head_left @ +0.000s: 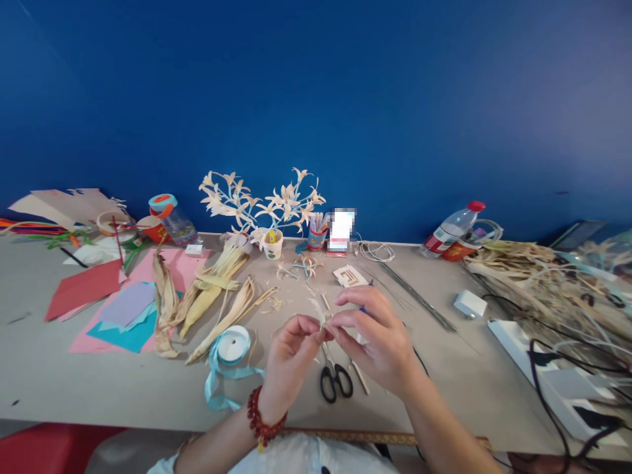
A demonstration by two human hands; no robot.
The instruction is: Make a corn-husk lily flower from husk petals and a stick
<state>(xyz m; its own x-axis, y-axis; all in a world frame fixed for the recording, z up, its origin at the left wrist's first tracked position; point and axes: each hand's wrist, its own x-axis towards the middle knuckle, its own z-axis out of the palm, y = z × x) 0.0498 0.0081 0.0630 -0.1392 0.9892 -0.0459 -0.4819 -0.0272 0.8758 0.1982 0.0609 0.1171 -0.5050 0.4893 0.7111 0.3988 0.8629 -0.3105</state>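
At the middle of the table, my left hand [296, 352] pinches a small pale husk piece [322, 318] between thumb and fingers. A red bead bracelet is on that wrist. My right hand [370, 332] meets it from the right, its thumb and index finger closed on the same piece. Something blue shows by the right hand's fingers, mostly hidden. Black-handled scissors [336, 383] lie just below both hands. To the left are a roll of light blue ribbon [234, 345] and dried corn husks [237, 313].
Husk flowers stand in a paper cup [272, 245] at the back, near a phone [341, 230]. Coloured paper [83, 288] lies left. Metal wires [417, 296], a bottle [451, 230], a white adapter [469, 304], a power strip [526, 368] and a husk pile [533, 276] are right.
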